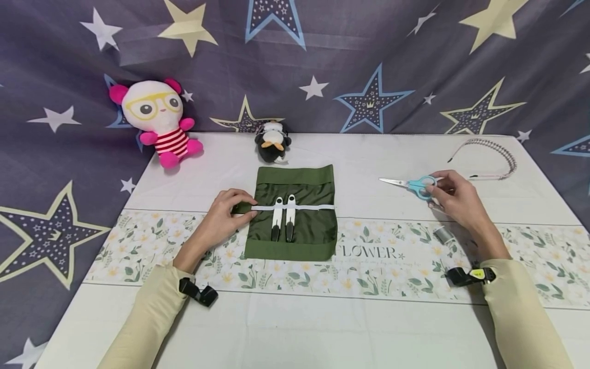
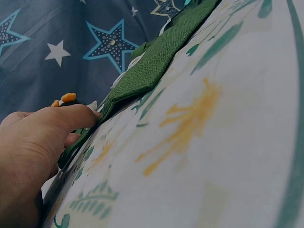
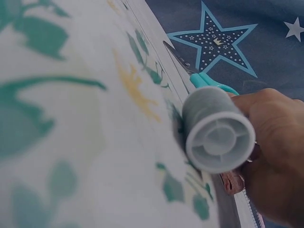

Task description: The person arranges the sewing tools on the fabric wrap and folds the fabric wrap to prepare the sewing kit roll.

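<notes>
A dark green fabric tool roll (image 1: 295,250) lies unfolded on the table. Two slim white tools with black ends (image 1: 278,218) are tucked under its white elastic strap (image 1: 315,207). At the roll's left edge, my left hand (image 1: 227,215) pinches the green fabric (image 2: 142,78) between thumb and fingers. My right hand (image 1: 456,197) holds scissors (image 1: 417,185) by their light blue handles, blades pointing left. Close below that hand is a grey thread spool (image 1: 444,234), large in the right wrist view. A small brownish thing (image 3: 232,183) under the right hand is mostly hidden.
A pink and white plush toy (image 1: 159,120) sits at the back left, and a small penguin plush (image 1: 272,141) stands behind the roll. A headband (image 1: 504,154) lies at the back right. A flower-printed strip (image 1: 369,277) crosses the table before a star-patterned curtain (image 1: 295,77).
</notes>
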A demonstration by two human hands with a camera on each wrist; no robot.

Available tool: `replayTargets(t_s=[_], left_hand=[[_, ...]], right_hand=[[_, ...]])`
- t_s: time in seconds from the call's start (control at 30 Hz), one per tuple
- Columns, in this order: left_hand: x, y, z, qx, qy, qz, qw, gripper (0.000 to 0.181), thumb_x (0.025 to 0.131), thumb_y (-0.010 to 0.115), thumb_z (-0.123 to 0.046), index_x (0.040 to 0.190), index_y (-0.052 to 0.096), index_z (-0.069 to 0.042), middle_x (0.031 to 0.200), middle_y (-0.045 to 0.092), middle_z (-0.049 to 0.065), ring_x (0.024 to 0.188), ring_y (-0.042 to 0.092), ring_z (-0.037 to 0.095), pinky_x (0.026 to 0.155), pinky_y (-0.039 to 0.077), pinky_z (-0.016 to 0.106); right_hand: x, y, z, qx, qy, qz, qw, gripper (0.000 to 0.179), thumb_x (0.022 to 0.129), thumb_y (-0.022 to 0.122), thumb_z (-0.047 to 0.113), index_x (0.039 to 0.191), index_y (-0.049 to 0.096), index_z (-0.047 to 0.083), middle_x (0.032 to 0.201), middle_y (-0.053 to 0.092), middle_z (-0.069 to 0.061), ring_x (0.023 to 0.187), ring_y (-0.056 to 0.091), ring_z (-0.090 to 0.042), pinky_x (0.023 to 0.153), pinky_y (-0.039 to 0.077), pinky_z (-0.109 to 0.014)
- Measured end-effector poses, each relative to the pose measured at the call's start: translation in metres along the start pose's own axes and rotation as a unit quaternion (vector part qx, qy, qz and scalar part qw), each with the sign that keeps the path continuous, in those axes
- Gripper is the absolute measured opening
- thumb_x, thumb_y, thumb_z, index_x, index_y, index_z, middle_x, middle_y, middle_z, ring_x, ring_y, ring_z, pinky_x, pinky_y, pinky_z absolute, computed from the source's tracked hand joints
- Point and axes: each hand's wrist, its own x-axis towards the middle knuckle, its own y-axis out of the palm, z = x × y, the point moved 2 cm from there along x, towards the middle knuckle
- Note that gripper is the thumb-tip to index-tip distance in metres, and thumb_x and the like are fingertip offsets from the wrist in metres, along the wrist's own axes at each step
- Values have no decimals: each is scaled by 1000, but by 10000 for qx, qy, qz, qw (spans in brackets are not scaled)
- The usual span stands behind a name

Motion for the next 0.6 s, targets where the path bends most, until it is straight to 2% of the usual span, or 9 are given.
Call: replayTargets(t_s=[0.1, 0.33, 0.6], left_hand=[[0, 0, -1, -3, 4, -6, 10000, 26, 96, 78, -24, 119, 75, -13, 132, 59, 7, 127, 45, 30, 108, 34, 59], [0, 0, 0, 15, 47, -28, 10000, 25, 96, 78, -22, 119, 75, -13, 132, 59, 8, 126, 46, 31, 106, 35, 59], [0, 0, -1, -1, 45, -9, 10000, 25, 96, 78, -22, 119, 74, -13, 132, 59, 8, 126, 45, 32, 106, 35, 59]], right_hand=[[1, -1, 2, 78, -192, -244, 9995, 38, 108, 58, 22, 139, 57, 2, 104, 63, -17, 79, 55, -12, 59, 43, -19], [3, -3, 6, 342, -459, -610, 9965, 36, 107, 60, 19, 141, 62, 5, 97, 64, -11, 57, 46, -12, 47, 37, -22], [6, -3, 9, 514, -356, -737, 9953, 36, 107, 62, 22, 138, 65, 4, 95, 65, -3, 61, 46, -11, 53, 35, -21]])
